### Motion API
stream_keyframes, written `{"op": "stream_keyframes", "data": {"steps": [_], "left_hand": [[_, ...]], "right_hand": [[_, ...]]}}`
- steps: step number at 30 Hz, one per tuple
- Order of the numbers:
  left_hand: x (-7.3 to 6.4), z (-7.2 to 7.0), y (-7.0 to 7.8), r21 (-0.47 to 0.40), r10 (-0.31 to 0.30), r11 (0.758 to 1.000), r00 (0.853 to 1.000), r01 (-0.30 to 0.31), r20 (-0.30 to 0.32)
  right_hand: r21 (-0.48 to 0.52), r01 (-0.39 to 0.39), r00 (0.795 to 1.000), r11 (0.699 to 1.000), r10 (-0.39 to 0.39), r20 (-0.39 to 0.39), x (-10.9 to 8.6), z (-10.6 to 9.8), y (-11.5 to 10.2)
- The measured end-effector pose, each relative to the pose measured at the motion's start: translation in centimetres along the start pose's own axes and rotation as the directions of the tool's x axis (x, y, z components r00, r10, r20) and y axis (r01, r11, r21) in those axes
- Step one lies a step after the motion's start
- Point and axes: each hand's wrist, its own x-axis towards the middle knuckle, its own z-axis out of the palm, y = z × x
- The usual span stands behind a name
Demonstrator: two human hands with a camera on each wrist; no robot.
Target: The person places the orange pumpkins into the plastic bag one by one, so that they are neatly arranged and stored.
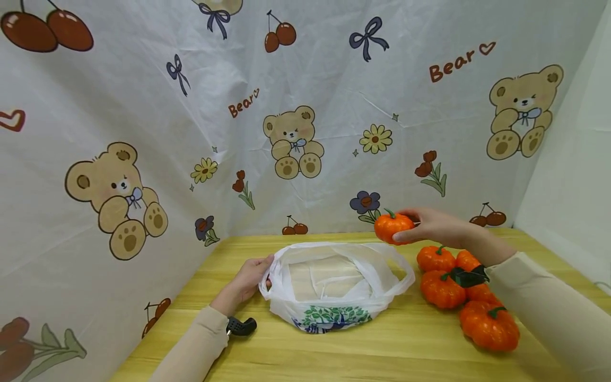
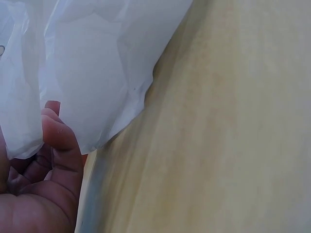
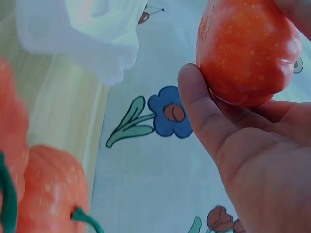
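Note:
A small orange pumpkin [image 1: 389, 229] with a green stem is held up by my right hand [image 1: 429, 228], thumb on one side and fingers on the other. In the right wrist view the pumpkin [image 3: 248, 53] sits between thumb and fingers, off the table. On the table stands a white plastic bag [image 1: 324, 305] with a green tree print, its mouth spread upward. My left hand [image 1: 250, 276] grips the bag's left handle, fingers curled round the plastic. In the left wrist view, the fingers [image 2: 63, 141] hook at the bag's edge [image 2: 97, 63].
Several more orange pumpkins [image 1: 489, 326] are grouped on the right side of the wooden table [image 1: 382, 350], under my right forearm. A black strap piece [image 1: 242, 326] is by my left wrist. Bear-printed cloth [image 1: 324, 63] hangs behind and at the left.

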Motion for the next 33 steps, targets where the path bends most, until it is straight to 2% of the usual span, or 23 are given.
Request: {"op": "stream_keyframes", "data": {"steps": [11, 19, 28, 33], "left_hand": [[0.2, 0.1, -0.4, -0.004, 0.007, 1.000, 1.000, -0.007, 0.002], [0.2, 0.1, -0.6, -0.026, -0.001, 1.000, 1.000, 0.001, 0.000], [0.1, -0.1, -0.6, -0.027, -0.012, 1.000, 1.000, 0.012, -0.013], [0.1, 0.1, -0.5, -0.027, -0.007, 1.000, 1.000, 0.008, 0.014]], "right_hand": [[0.094, -0.021, 0.997, 0.995, 0.014, 0.075, 3.2, 2.6, -1.4], [0.154, -0.041, 0.993, 0.987, 0.023, 0.118, 6.3, 5.9, -2.8], [0.141, -0.024, 0.989, 0.990, 0.003, 0.147, 9.1, 9.5, -4.1], [0.160, -0.045, 0.987, 0.986, 0.019, 0.157, 10.2, 10.9, -4.6]]}}
